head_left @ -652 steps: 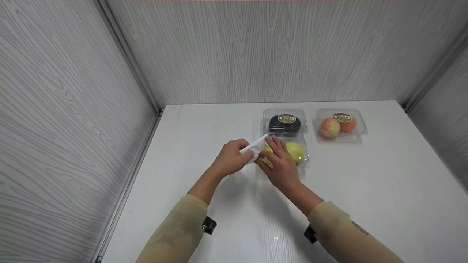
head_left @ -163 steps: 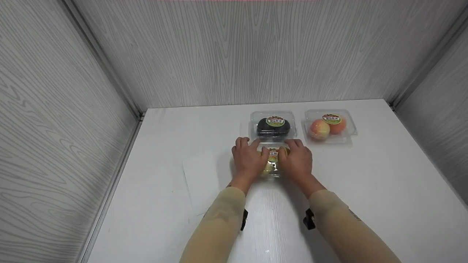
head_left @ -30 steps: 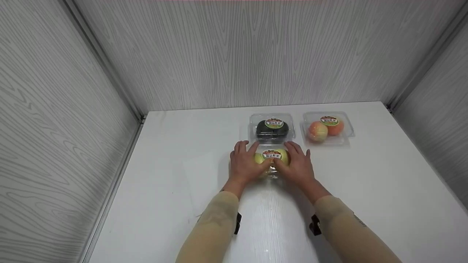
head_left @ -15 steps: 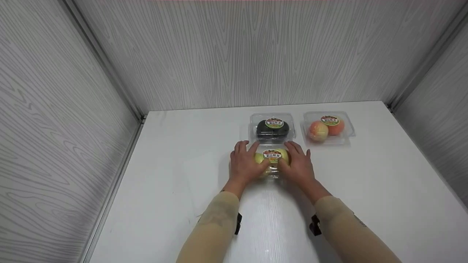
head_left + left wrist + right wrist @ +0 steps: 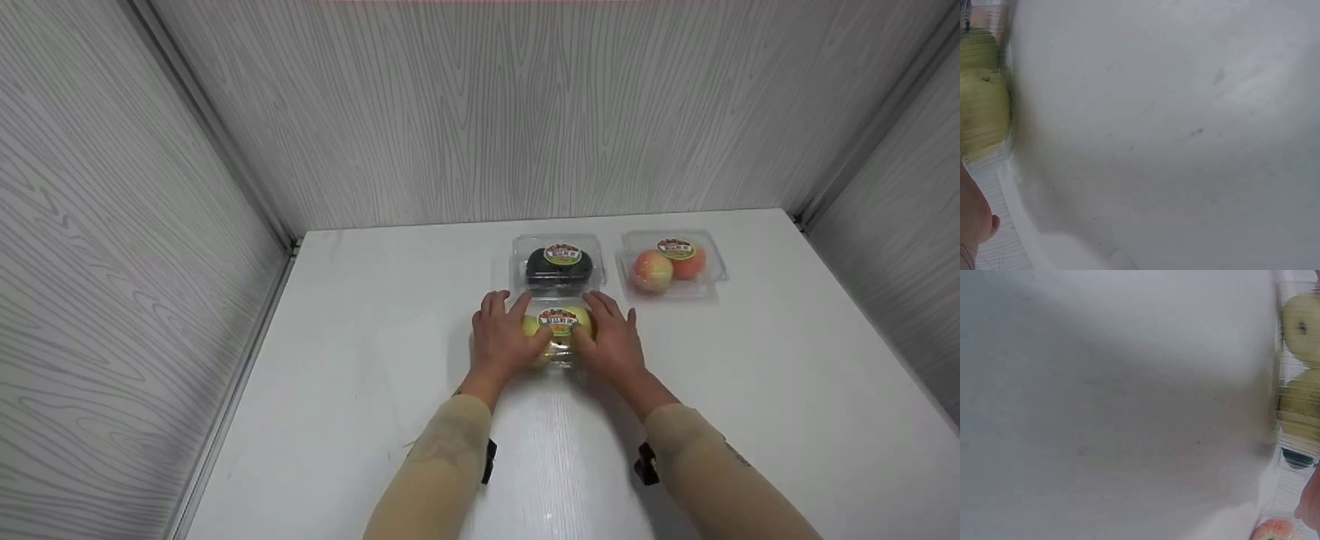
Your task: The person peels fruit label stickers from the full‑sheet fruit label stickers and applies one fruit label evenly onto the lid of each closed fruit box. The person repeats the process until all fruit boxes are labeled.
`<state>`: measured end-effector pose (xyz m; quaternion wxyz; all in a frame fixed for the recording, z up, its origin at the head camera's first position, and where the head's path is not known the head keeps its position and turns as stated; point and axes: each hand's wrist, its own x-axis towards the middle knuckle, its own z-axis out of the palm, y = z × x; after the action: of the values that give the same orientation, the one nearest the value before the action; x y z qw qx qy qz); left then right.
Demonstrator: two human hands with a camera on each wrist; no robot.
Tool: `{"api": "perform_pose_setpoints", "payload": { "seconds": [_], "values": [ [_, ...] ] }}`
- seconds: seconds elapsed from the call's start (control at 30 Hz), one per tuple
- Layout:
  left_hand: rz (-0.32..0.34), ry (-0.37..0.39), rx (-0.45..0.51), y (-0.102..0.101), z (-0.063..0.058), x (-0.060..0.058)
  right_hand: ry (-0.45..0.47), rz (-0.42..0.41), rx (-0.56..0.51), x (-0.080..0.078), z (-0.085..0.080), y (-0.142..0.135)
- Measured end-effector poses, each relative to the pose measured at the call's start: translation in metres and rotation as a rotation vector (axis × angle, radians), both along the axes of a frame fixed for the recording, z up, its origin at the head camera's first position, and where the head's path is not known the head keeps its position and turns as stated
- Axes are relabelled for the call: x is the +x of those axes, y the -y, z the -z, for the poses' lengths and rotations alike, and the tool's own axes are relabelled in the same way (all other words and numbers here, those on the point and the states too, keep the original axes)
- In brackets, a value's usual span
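Observation:
A clear plastic clamshell box [image 5: 561,361] with yellow-green, apple-like fruit inside lies on the white table. An oval printed label [image 5: 557,321] sits on its lid. My left hand [image 5: 501,337] grips the box's left side, thumb on the lid beside the label. On the right side my right hand [image 5: 613,341] holds it likewise, its thumb near the label's lower right. Through the plastic, a yellowish fruit [image 5: 982,109] shows in the left wrist view, and another fruit [image 5: 1300,405] in the right wrist view. My hands cover the box's sides.
Just behind stands a labelled clear box of dark fruit [image 5: 559,271]. To its right is another labelled box with a red-yellow peach-like fruit [image 5: 652,271] and an orange-red one [image 5: 688,264]. Grey wood-grain panels [image 5: 480,112] enclose the table's back and sides.
Over the last second my thumbs have moved apart on the lid. Much earlier my left hand held a white sheet and this lid bore no visible label; the sheet later lay left of the box.

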<state>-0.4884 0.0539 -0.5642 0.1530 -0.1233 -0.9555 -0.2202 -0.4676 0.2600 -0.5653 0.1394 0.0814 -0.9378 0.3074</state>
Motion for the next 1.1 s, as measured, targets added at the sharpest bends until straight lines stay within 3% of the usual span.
{"api": "perform_pose_setpoints", "payload": {
  "seconds": [0.4, 0.57, 0.83, 0.97, 1.1],
  "values": [
    [0.001, -0.011, -0.058, 0.001, -0.004, 0.004, 0.057, -0.026, 0.020, 0.000, -0.002, -0.003],
    [0.026, -0.018, -0.099, 0.004, -0.014, 0.006, 0.030, -0.063, 0.092, 0.003, -0.009, -0.008],
    [0.086, -0.018, -0.391, 0.020, -0.031, 0.018, -0.019, -0.132, 0.385, 0.020, -0.020, -0.023],
    [0.119, 0.010, -0.500, 0.026, -0.034, 0.026, -0.020, -0.158, 0.465, 0.027, -0.022, -0.031],
    [0.135, 0.015, -0.550, 0.028, -0.030, 0.035, -0.020, -0.183, 0.494, 0.034, -0.018, -0.037]
  ]
}}
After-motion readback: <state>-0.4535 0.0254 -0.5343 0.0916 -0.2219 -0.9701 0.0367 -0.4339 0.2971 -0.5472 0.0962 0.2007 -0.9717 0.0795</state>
